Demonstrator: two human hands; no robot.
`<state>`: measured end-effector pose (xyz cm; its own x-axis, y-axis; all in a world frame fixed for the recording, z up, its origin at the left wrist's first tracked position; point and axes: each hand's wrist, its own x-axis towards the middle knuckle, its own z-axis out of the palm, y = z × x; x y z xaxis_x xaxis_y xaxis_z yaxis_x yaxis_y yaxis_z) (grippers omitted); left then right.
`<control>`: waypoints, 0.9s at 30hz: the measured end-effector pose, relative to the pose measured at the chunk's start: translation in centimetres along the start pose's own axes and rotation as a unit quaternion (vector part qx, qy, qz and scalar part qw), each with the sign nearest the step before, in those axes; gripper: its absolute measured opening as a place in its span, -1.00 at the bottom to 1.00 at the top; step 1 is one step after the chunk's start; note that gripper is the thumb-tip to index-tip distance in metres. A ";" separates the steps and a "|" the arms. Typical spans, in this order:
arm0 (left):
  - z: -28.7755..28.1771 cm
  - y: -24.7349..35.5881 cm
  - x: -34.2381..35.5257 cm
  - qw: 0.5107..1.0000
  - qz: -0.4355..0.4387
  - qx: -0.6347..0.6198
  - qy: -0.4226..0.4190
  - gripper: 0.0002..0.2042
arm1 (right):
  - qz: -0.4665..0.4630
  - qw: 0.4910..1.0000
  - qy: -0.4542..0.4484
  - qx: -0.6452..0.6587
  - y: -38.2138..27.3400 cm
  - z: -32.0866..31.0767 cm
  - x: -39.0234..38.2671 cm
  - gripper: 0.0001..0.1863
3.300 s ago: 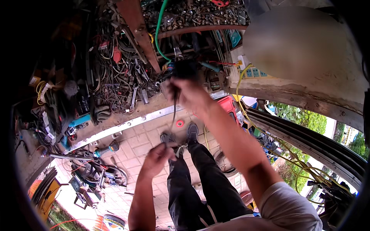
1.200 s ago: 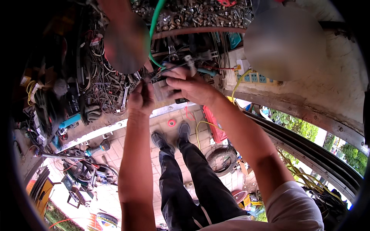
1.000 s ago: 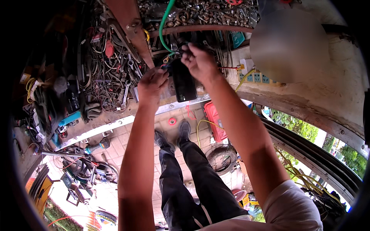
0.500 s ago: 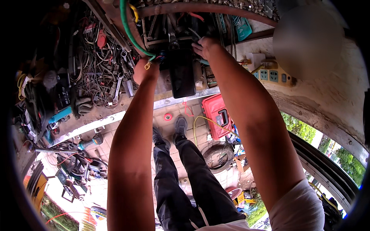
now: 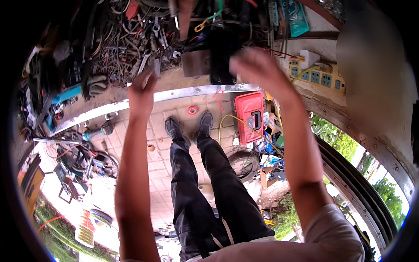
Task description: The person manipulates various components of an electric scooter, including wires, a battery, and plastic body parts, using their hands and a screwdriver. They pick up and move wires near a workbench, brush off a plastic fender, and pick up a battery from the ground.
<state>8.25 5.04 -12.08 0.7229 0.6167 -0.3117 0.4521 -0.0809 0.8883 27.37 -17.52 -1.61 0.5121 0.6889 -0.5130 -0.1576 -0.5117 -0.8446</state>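
Observation:
My left hand (image 5: 143,87) hovers over the bench's metal front edge (image 5: 170,93), below the loose tools. Its fingers are loosely bent and a little apart, with nothing visible in them. My right hand (image 5: 256,67) is smeared by motion, just right of a flat black phone-like slab (image 5: 223,61). Whether it touches the slab or holds anything cannot be made out. The slab stands beside a grey metal block (image 5: 195,63). Above them, a green cord (image 5: 214,16) ends in a yellow hook (image 5: 200,26), apart from both hands.
Wrenches (image 5: 156,27) and tangled wires (image 5: 118,54) cover the bench at left. A yellowish power strip (image 5: 321,77) with plugs is mounted at right. On the tiled floor are a red toolbox (image 5: 249,115), a tape roll (image 5: 192,110), a tyre (image 5: 244,165) and a drill (image 5: 99,131).
Both hands have drawn back from among the cords and tools. The left moved down and left, the right down and right. The view has shifted, and the green cord no longer lies by my left hand.

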 end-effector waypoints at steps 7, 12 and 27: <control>0.4 -12.6 -20.7 0.899 -0.350 -0.226 0.136 -0.76 | 0.163 0.941 -0.140 -0.262 27.9 21.5 -2.3 -0.62; 6.8 -19.9 -31.9 0.877 -0.423 -0.230 -0.005 -0.81 | 0.180 0.813 -0.172 -0.526 42.4 28.7 3.6 -0.65; 1.2 -23.0 -40.8 0.921 -0.322 -0.203 -0.086 -0.73 | 0.076 0.934 -0.202 -0.285 20.5 33.1 -4.4 -0.49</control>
<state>-31.02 -19.17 -20.24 0.4609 0.2996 -0.8354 0.6083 0.5787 0.5432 -6.07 -14.10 -21.75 0.1420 0.6639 -0.7342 0.3322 -0.7307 -0.5965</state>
